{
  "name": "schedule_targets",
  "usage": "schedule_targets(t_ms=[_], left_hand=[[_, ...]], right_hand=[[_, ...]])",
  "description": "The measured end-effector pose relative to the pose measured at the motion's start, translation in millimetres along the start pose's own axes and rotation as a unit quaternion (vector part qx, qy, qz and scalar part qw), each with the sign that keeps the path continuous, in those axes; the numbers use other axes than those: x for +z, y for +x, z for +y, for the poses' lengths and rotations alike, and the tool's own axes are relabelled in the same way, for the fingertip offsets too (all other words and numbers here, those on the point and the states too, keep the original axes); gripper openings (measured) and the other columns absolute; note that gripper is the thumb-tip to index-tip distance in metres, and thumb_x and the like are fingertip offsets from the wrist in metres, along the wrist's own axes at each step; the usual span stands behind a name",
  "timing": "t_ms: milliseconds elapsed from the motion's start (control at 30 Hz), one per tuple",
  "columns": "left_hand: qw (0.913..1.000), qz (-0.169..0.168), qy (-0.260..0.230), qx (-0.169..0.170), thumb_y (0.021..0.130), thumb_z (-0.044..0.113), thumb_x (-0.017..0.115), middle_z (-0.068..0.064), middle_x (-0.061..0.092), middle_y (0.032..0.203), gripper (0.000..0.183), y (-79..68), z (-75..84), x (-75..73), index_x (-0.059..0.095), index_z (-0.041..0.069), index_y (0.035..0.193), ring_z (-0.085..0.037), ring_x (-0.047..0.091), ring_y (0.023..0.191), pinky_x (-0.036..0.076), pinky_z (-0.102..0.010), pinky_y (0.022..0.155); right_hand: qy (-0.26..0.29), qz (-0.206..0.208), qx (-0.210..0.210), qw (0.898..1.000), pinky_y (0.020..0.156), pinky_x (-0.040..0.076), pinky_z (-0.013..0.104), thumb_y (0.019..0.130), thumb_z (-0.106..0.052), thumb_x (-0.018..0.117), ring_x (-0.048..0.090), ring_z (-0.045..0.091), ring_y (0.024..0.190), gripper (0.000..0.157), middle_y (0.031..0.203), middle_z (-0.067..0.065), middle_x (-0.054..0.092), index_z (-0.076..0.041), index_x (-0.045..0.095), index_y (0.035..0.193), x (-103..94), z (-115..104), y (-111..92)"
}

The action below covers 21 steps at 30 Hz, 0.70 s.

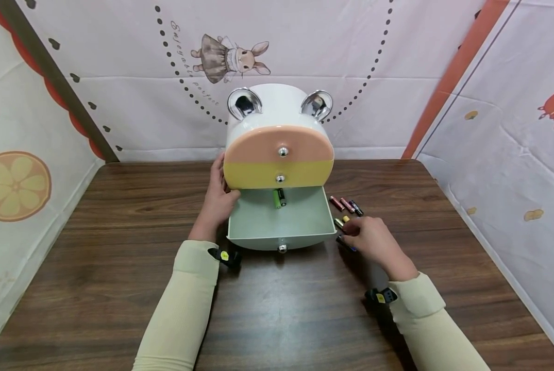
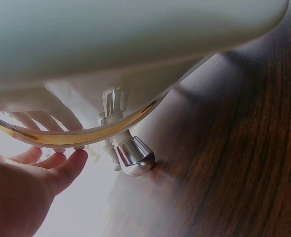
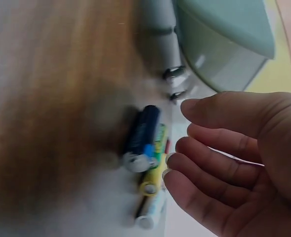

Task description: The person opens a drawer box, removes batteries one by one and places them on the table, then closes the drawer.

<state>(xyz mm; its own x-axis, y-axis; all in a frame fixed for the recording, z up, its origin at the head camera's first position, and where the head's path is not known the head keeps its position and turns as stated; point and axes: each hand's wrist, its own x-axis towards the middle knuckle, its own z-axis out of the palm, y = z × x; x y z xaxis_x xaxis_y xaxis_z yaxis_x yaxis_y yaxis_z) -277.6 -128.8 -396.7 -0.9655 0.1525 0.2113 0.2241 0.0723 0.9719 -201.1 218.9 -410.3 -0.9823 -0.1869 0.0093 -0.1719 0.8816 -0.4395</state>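
Note:
A white drawer box (image 1: 279, 108) with peach and yellow fronts has its light green bottom drawer (image 1: 281, 221) pulled out. A green battery (image 1: 277, 199) and a black battery (image 1: 282, 197) lie inside the drawer. My left hand (image 1: 218, 198) rests against the box's left side, its fingers extended along the wall. My right hand (image 1: 374, 242) hovers by the loose batteries right of the drawer, fingers loosely bent and nothing between them. Closest to it are a dark blue battery (image 3: 145, 133), a yellow battery (image 3: 149, 182) and a white-looking battery (image 3: 152, 210).
Farther back on the wooden table (image 1: 119, 257) lie two red batteries (image 1: 337, 203) and a dark battery (image 1: 356, 207). Two chrome ears (image 1: 317, 105) stick up from the box. A patterned cloth (image 1: 351, 41) hangs behind and along both sides.

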Motion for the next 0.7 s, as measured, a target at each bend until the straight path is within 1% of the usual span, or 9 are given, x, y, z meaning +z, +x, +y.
schedule_targets(t_ms=[100,200,367,533,600,700], left_hand=[[1.0,0.0,-0.001,0.0,0.079,-0.02,0.04,-0.012,0.017,0.16,0.094,0.3,0.3,0.0,0.004,0.02,0.156,-0.028,0.026,0.144,0.029,-0.049,0.108],[1.0,0.001,-0.001,0.0,0.078,-0.02,0.04,-0.013,0.017,0.16,0.095,0.5,-0.2,-0.3,0.003,0.02,0.156,-0.029,0.026,0.144,0.029,-0.05,0.108],[1.0,0.0,-0.001,0.003,0.079,-0.02,0.04,-0.012,0.017,0.16,0.095,1.2,-0.4,-0.8,0.004,0.02,0.156,-0.028,0.027,0.144,0.029,-0.049,0.107],[1.0,-0.004,-0.001,0.003,0.079,-0.02,0.041,-0.011,0.017,0.16,0.094,1.5,0.6,-0.7,0.004,0.021,0.156,-0.027,0.026,0.144,0.029,-0.048,0.107],[1.0,-0.004,0.001,0.002,0.079,-0.02,0.041,-0.011,0.017,0.16,0.094,1.3,0.5,-0.7,0.003,0.021,0.156,-0.027,0.026,0.144,0.029,-0.048,0.107],[1.0,-0.003,0.001,-0.001,0.08,-0.02,0.041,-0.012,0.018,0.16,0.094,0.4,0.2,-0.5,0.003,0.021,0.156,-0.028,0.027,0.144,0.029,-0.049,0.107]], right_hand=[[0.012,0.007,-0.003,1.0,0.064,0.051,0.032,0.082,-0.016,0.072,0.063,0.016,0.074,0.023,0.087,0.006,0.072,-0.004,0.073,0.102,-6.5,-6.1,0.9],[0.022,0.022,-0.012,0.999,0.063,0.051,0.031,0.083,-0.015,0.071,0.064,0.018,0.077,0.024,0.09,0.007,0.072,-0.004,0.073,0.104,-12.8,-14.0,2.5],[0.028,0.069,-0.027,0.997,0.067,0.053,0.037,0.086,-0.018,0.068,0.066,0.02,0.082,0.023,0.095,0.008,0.072,-0.006,0.073,0.105,-19.6,-28.4,5.5],[0.034,0.127,-0.054,0.99,0.071,0.053,0.039,0.089,-0.019,0.067,0.065,0.019,0.081,0.021,0.094,0.008,0.071,-0.008,0.073,0.105,-23.4,-45.6,10.3],[0.038,0.14,-0.06,0.988,0.07,0.052,0.038,0.089,-0.02,0.067,0.063,0.019,0.078,0.02,0.091,0.007,0.07,-0.009,0.073,0.104,-23.4,-53.3,13.5],[0.053,0.144,-0.057,0.986,0.07,0.051,0.037,0.088,-0.019,0.067,0.062,0.019,0.078,0.019,0.091,0.005,0.069,-0.009,0.073,0.103,-21.2,-63.6,18.9]])
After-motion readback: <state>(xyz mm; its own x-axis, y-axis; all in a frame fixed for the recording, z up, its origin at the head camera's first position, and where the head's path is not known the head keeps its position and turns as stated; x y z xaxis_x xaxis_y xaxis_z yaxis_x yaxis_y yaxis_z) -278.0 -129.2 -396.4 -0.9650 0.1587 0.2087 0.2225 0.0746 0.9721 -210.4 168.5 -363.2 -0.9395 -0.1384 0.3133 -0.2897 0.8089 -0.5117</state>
